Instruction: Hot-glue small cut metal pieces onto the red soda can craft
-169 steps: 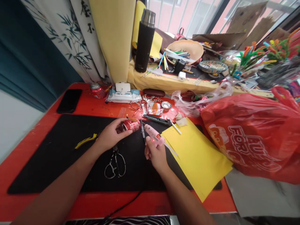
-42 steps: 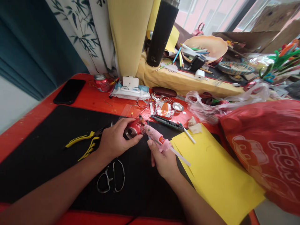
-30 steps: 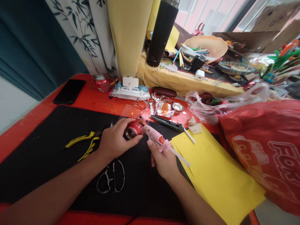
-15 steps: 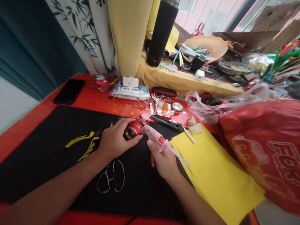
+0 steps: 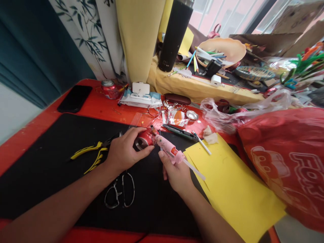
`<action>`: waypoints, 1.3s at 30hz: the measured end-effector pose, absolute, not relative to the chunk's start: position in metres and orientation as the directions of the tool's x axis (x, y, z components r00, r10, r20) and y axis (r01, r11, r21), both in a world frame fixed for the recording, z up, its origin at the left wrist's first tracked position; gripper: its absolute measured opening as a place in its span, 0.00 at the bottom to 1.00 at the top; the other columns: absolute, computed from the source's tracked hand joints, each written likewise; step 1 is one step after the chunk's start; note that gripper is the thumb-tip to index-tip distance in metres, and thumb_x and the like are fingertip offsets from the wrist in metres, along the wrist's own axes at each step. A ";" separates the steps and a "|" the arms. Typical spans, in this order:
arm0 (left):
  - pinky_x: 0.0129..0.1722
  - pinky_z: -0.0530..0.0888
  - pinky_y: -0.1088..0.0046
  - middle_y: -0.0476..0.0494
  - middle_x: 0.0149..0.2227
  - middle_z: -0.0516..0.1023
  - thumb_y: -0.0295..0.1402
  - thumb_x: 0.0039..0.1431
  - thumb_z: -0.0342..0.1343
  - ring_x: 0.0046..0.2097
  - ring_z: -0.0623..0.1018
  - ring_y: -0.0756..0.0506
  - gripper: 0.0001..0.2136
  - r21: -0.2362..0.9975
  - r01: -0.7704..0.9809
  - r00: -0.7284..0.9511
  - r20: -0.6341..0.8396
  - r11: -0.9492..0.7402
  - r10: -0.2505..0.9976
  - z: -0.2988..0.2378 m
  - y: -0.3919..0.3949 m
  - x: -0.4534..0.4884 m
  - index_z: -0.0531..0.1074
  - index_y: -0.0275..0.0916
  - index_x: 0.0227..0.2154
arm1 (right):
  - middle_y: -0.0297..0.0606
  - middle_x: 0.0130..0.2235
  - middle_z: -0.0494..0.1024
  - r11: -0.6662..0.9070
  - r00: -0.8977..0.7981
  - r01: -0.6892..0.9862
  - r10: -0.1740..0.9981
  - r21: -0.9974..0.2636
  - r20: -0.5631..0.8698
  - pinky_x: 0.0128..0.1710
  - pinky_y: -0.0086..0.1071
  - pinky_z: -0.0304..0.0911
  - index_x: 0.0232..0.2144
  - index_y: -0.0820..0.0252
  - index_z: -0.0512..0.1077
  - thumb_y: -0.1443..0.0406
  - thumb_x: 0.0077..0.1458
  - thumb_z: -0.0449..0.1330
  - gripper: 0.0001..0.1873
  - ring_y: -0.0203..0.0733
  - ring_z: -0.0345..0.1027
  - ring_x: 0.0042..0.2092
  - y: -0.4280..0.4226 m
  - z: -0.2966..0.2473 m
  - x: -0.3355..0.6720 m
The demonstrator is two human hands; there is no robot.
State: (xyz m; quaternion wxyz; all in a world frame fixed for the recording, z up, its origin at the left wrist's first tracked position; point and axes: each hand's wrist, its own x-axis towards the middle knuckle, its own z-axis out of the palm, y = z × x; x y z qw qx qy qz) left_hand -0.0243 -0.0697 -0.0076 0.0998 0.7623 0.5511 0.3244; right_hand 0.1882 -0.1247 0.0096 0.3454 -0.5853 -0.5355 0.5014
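Note:
My left hand (image 5: 126, 150) is closed around a small red can (image 5: 144, 141) lying on its side, its open silver end turned toward me. In my right hand (image 5: 177, 173) is a pink glue gun (image 5: 167, 145), gripped by its handle. A clear glue stick (image 5: 194, 169) sticks out of its back. The gun's nozzle is at the far right side of the can; whether it touches is too small to tell. Beside my left wrist lie yellow-handled pliers (image 5: 88, 151), their jaws partly hidden by the hand. A pair of glasses (image 5: 118, 194) rests nearer to me.
A black mat (image 5: 50, 162) covers much of the red table. Yellow paper sheets (image 5: 235, 189) and a red bag (image 5: 286, 162) lie to the right. Behind the hands are a utility knife (image 5: 181, 132), a white pen (image 5: 202, 145), foil scraps, a wipes pack (image 5: 140, 98) and a phone (image 5: 74, 98).

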 end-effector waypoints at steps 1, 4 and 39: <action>0.48 0.84 0.60 0.40 0.55 0.87 0.49 0.64 0.66 0.52 0.88 0.34 0.24 0.511 0.776 0.179 0.383 -0.369 0.906 -0.007 -0.070 -0.024 0.75 0.45 0.58 | 0.26 0.14 0.65 -0.188 -0.078 0.280 0.973 -0.941 -0.217 0.20 0.26 0.56 0.43 0.64 0.84 0.39 0.69 0.60 0.33 0.35 0.60 0.17 -0.125 0.010 0.188; 0.48 0.84 0.60 0.40 0.55 0.87 0.49 0.64 0.66 0.51 0.88 0.34 0.24 0.515 0.777 0.174 0.378 -0.363 0.909 -0.007 -0.070 -0.024 0.75 0.46 0.59 | 0.27 0.14 0.66 -0.195 -0.077 0.283 0.971 -0.939 -0.225 0.20 0.27 0.56 0.42 0.63 0.84 0.39 0.70 0.60 0.33 0.35 0.60 0.17 -0.125 0.010 0.189; 0.48 0.84 0.59 0.40 0.55 0.87 0.49 0.64 0.66 0.51 0.88 0.35 0.24 0.542 0.758 0.171 0.371 -0.362 0.913 -0.007 -0.069 -0.025 0.75 0.45 0.58 | 0.27 0.15 0.66 -0.195 -0.065 0.259 0.974 -0.946 -0.219 0.19 0.26 0.57 0.44 0.62 0.84 0.40 0.70 0.62 0.31 0.35 0.61 0.17 -0.126 0.005 0.189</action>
